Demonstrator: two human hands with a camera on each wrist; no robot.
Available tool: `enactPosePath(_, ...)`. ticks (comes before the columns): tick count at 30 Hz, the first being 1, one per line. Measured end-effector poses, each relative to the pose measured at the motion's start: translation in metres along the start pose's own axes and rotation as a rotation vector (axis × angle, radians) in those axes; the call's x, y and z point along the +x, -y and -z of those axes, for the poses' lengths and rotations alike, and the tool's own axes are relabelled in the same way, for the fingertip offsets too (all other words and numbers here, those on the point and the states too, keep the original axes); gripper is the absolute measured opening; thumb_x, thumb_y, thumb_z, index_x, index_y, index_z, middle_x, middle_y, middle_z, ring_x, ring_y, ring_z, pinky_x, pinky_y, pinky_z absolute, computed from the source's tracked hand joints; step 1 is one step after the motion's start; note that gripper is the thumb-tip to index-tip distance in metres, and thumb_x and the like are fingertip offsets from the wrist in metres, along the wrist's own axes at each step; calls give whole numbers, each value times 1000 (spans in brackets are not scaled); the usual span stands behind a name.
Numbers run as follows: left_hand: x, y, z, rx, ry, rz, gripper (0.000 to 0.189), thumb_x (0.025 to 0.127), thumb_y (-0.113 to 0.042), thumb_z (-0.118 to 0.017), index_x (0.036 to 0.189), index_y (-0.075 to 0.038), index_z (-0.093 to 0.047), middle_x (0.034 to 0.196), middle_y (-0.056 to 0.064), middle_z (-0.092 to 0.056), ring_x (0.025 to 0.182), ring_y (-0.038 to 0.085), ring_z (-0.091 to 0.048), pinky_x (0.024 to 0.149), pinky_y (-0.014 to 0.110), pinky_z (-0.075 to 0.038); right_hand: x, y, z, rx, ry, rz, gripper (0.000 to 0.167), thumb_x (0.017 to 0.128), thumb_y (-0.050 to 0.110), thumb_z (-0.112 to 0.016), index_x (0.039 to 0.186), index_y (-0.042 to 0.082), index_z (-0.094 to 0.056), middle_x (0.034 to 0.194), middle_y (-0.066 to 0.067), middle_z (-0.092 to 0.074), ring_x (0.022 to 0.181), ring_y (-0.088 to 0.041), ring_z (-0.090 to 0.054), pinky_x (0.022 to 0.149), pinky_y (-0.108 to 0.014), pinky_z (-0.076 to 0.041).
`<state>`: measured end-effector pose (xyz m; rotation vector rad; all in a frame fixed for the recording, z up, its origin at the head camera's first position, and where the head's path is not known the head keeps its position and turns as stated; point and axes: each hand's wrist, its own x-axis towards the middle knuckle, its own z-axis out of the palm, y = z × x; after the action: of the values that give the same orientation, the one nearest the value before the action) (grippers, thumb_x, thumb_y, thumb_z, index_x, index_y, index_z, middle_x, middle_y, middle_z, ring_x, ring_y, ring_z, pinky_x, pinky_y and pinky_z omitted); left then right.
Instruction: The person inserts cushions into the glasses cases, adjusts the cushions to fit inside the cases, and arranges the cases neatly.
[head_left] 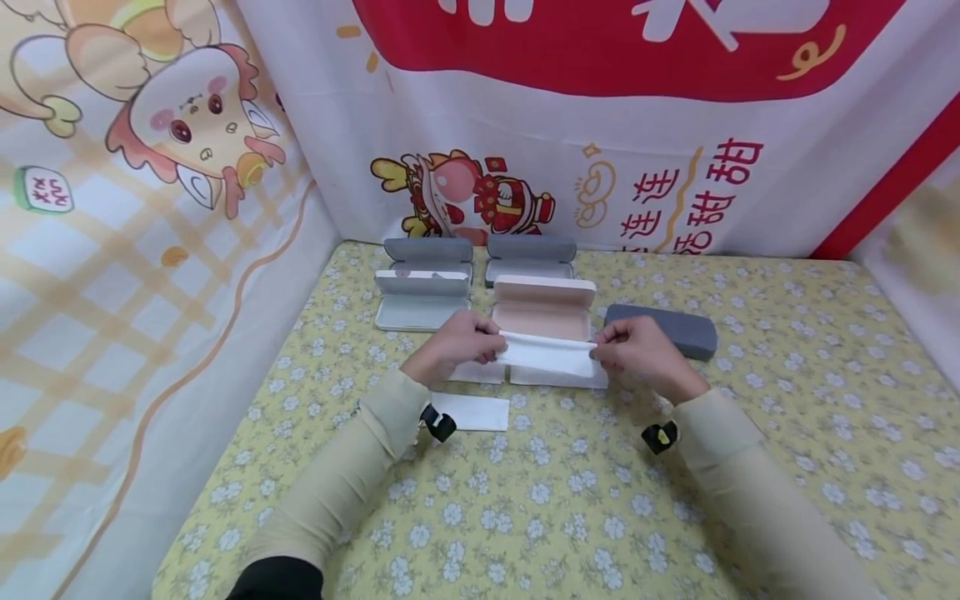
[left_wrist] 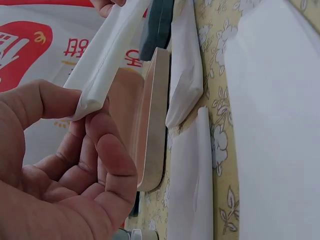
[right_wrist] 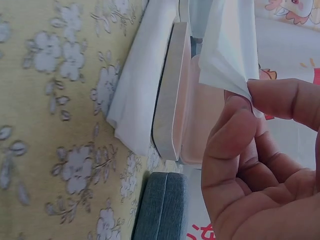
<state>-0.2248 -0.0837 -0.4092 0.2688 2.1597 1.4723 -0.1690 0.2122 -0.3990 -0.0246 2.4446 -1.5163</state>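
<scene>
My left hand (head_left: 461,340) and right hand (head_left: 642,350) hold a folded white sheet (head_left: 547,354) stretched between them, each pinching one end between thumb and fingers. It looks thin and soft, and it hangs in front of the open eyeglass case with a pink lining (head_left: 543,315). In the left wrist view the folded edge (left_wrist: 102,65) runs from the thumb and index finger toward the other hand. The right wrist view shows a loose corner of the sheet (right_wrist: 225,70) beside the pinch. Below lie other folded white strips, one (head_left: 558,380) directly under the held sheet.
Left of the pink-lined case stands an open pale grey-lined case (head_left: 420,310). Two open grey cases (head_left: 427,248) stand behind against the printed cloth wall. A closed dark grey case (head_left: 678,331) lies beyond my right hand. Another white strip (head_left: 480,413) lies nearer on the flowered tablecloth (head_left: 540,517).
</scene>
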Motion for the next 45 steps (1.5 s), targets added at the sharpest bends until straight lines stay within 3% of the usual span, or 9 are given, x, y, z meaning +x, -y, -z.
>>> enactPosePath(5,10,1,5,-68,-31,16,19,93,-8,-66,75,-4,-60,104,13,-63,84,27,-63,86,45,-55,12,4,0,-1,-14,-10,17,95,11,-68,101,-4,-69,89,-17,-66,79,-32,-61,73,-48,-54)
enactPosePath(10,17,1,10,-116,-57,6,6,94,-7,-67,92,-1,-69,107,15,-62,83,23,-61,87,45,-54,21,6,0,31,-25,-31,19,96,12,-67,103,-6,-68,94,-19,-65,81,-27,-62,79,-50,-54)
enactPosePath(14,19,0,12,-146,-79,20,12,95,-8,-67,105,-1,-70,106,14,-63,86,26,-60,89,48,-52,27,6,0,62,-37,-33,19,97,11,-65,105,-7,-67,98,-20,-64,82,-29,-60,78,-51,-53)
enactPosePath(21,27,-1,12,-176,-122,19,14,96,-9,-69,107,0,-69,107,14,-64,89,27,-62,90,51,-51,40,6,0,76,-92,-25,20,99,11,-63,105,-8,-66,102,-21,-63,95,-40,-61,84,-52,-53)
enactPosePath(28,39,2,9,-149,-200,-11,13,95,-7,-71,106,-1,-69,109,13,-64,87,23,-63,88,48,-53,49,5,-2,62,-147,-28,18,97,9,-65,103,-8,-68,101,-19,-65,95,-41,-62,83,-52,-54)
enactPosePath(37,43,4,6,36,-276,-58,10,93,-8,-73,102,-5,-72,101,10,-66,87,22,-64,79,39,-56,56,2,-7,-74,-206,2,14,95,9,-67,98,-4,-71,91,-19,-69,86,-40,-66,73,-47,-56)
enactPosePath(41,43,2,5,149,-303,-62,8,92,-10,-74,99,-7,-73,98,7,-66,86,20,-63,76,34,-54,59,-1,-13,-215,-261,40,12,92,11,-70,93,0,-74,89,-15,-70,75,-30,-64,65,-39,-52)
enactPosePath(45,45,1,3,250,-331,-66,6,91,-11,-74,96,-8,-74,95,4,-67,83,19,-63,74,34,-54,61,-3,-17,-283,-291,61,10,91,8,-69,90,0,-75,87,-13,-70,68,-23,-60,64,-38,-50)
